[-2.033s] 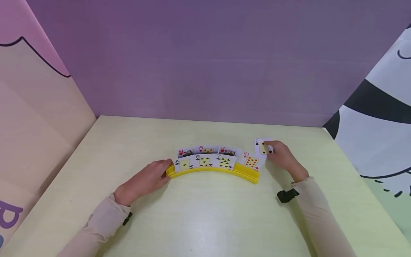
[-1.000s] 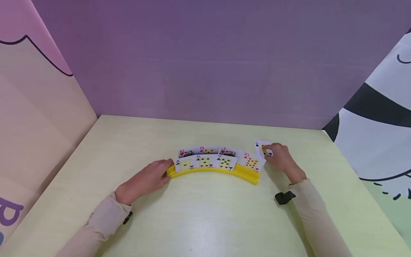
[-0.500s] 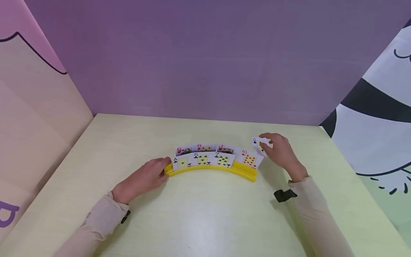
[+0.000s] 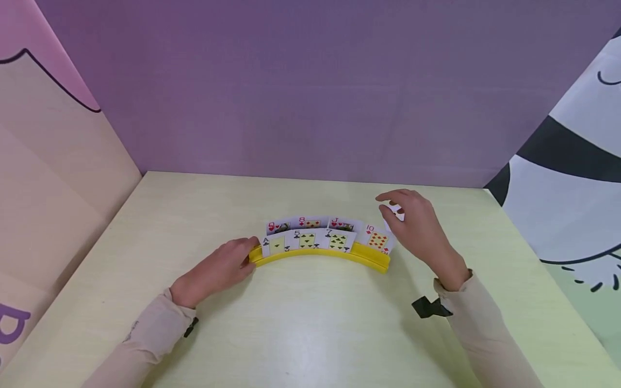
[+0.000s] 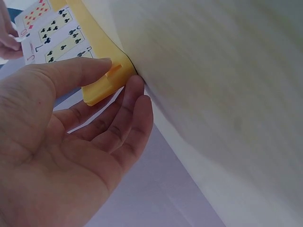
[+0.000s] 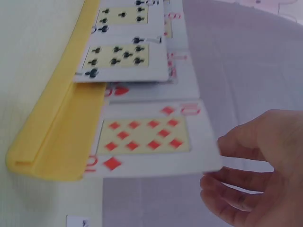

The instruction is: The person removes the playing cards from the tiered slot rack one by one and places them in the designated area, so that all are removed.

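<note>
My left hand [image 4: 215, 274] pinches the left end of a curved yellow card holder [image 4: 371, 257], thumb on top and fingers beneath in the left wrist view. Its front row bears the ace [image 4: 276, 246], five [image 4: 307, 240] and seven of clubs [image 4: 338, 242]. Behind them stand a red queen [image 4: 278, 226], eight of diamonds [image 4: 312, 222], red jack [image 4: 346, 223] and ten of diamonds [image 6: 142, 137]. My right hand [image 4: 419, 229] is raised beside the ten, thumb and forefinger apart, holding nothing visible; contact is unclear. It partly hides the two of spades [image 6: 78, 221] lying on the table.
The pale table [image 4: 291, 323] meets a purple wall [image 4: 310, 97] at its back edge. Printed panels stand at the left [image 4: 58, 188] and the right [image 4: 567, 199]. A black strap [image 4: 430, 307] hangs at my right wrist.
My right hand has lifted off the two of spades and moved left, toward the ten of diamonds, its thumb and forefinger spreading. My left hand keeps its grip on the card holder.
</note>
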`<state>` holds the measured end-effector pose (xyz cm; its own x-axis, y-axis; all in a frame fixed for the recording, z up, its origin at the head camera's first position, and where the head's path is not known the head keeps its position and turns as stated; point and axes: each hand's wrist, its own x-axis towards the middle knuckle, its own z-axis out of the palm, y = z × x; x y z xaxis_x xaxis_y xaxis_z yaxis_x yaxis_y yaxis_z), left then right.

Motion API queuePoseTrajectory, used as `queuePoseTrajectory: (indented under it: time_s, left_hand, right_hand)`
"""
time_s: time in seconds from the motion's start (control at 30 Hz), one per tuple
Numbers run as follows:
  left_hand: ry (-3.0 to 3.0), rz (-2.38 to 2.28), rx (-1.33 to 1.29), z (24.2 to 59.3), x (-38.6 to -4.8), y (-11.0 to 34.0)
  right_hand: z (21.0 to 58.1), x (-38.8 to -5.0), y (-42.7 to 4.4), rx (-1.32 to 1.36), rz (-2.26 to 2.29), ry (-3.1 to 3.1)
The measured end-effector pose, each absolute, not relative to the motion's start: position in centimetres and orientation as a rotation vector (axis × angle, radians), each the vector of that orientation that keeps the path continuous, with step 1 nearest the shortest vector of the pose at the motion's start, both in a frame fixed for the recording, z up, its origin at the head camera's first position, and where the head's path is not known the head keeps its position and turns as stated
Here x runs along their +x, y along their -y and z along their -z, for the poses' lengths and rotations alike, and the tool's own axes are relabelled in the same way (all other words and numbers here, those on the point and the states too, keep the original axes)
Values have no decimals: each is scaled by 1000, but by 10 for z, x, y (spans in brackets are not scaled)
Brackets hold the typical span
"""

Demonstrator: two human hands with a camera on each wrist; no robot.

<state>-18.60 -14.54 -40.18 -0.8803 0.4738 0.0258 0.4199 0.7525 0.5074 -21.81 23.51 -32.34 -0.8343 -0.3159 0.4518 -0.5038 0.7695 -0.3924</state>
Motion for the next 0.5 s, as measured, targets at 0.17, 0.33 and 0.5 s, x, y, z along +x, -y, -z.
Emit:
queuePoseTrajectory:
  time_s: [0.17,0.33,0.5]
  left_hand:
    - [-2844,-786,722,403,-187,146]
    - [-2845,-776,727,403,-187,146]
    - [-2855,-763,741,403,-187,146]
  right_hand:
    - [314,-205,-222,672,-700,2555]
    - [311,-195,-211,699,-674,2529]
    - [311,-186,-201,739,-646,2517]
